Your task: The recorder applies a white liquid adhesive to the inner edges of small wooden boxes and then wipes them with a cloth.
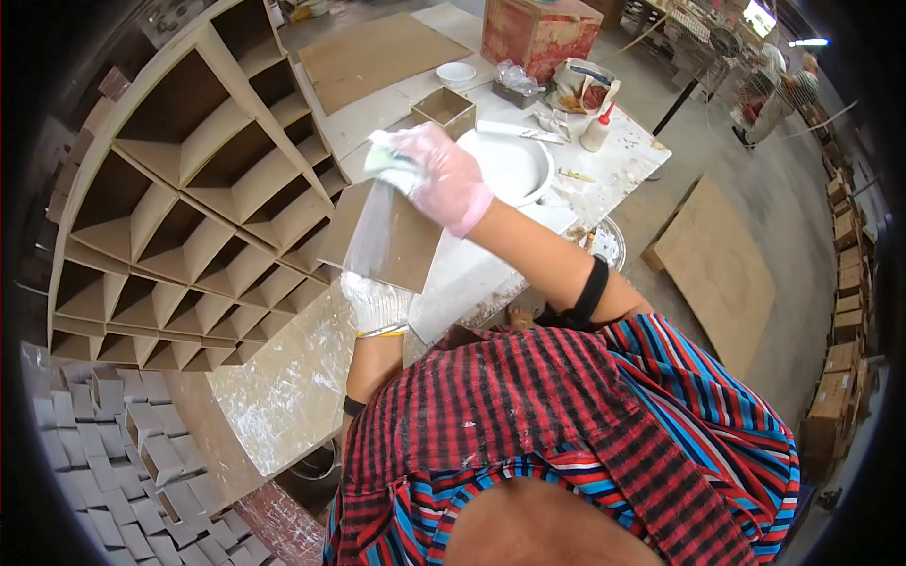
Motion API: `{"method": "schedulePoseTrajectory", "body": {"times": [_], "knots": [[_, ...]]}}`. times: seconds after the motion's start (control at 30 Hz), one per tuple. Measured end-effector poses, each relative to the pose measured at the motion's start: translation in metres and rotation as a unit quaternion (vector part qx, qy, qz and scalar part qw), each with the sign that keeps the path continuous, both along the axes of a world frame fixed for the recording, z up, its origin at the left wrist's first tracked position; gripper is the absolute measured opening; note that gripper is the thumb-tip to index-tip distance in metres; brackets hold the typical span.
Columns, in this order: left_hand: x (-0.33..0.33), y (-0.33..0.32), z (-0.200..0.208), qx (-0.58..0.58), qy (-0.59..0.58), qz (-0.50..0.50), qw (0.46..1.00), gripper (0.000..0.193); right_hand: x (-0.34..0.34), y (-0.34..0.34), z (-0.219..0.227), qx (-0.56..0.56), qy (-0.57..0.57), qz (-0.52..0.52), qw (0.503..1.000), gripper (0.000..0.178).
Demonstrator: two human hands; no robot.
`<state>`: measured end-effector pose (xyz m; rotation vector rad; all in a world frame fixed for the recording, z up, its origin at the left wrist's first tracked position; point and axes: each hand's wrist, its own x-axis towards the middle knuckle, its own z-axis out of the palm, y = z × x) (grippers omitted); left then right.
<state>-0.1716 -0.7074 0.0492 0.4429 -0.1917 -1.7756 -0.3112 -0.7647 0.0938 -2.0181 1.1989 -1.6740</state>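
Note:
My right hand (444,181), in a thin pink plastic glove, is closed around a pale green-and-white sponge or wad of cloth (392,162), blurred by motion. Below it, my left hand (373,304) wears a white knitted glove and grips the near edge of a brown fibreboard box (411,247). A milky wet-looking streak (371,231) runs along the box side, from the sponge down toward the left glove. The left fingers are partly hidden behind the box. Just beyond my right hand stands a wide white basin (505,162) with white contents.
Left of me rises a large fibreboard rack of compartments (179,208). Many small pale boxes (113,462) are stacked below it. On the white table (604,184) are a small open box (444,111), a white bowl (456,74), a red-capped bottle (597,129) and a red chest (538,38).

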Motion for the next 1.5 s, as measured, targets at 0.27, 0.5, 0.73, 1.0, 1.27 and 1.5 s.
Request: {"method": "schedulePoseTrajectory", "body": {"times": [0.27, 0.5, 0.73, 1.0, 1.27, 1.5], "knots": [[-0.013, -0.011, 0.015, -0.05, -0.038, 0.09, 0.994, 0.043, -0.042, -0.001, 0.032, 0.068, -0.054, 0.027, 0.996, 0.036], [-0.021, -0.019, 0.009, -0.063, -0.047, 0.104, 0.991, 0.044, -0.06, 0.004, 0.057, 0.102, 0.252, 0.018, 0.962, 0.036], [0.001, -0.068, -0.07, -0.156, -0.039, 0.01, 0.987, 0.041, -0.028, 0.053, 0.036, 0.067, 0.366, 0.164, 0.914, 0.034], [-0.027, -0.047, -0.021, -0.149, -0.096, 0.079, 0.981, 0.038, -0.056, 0.031, 0.027, -0.002, 0.269, 0.073, 0.96, 0.034], [-0.041, -0.038, 0.005, -0.025, -0.147, 0.116, 0.982, 0.043, -0.07, 0.005, 0.013, 0.101, 0.24, 0.033, 0.965, 0.042], [-0.037, -0.044, -0.011, -0.077, -0.08, 0.058, 0.992, 0.043, -0.064, 0.01, -0.003, 0.075, 0.22, 0.035, 0.972, 0.041]]}}
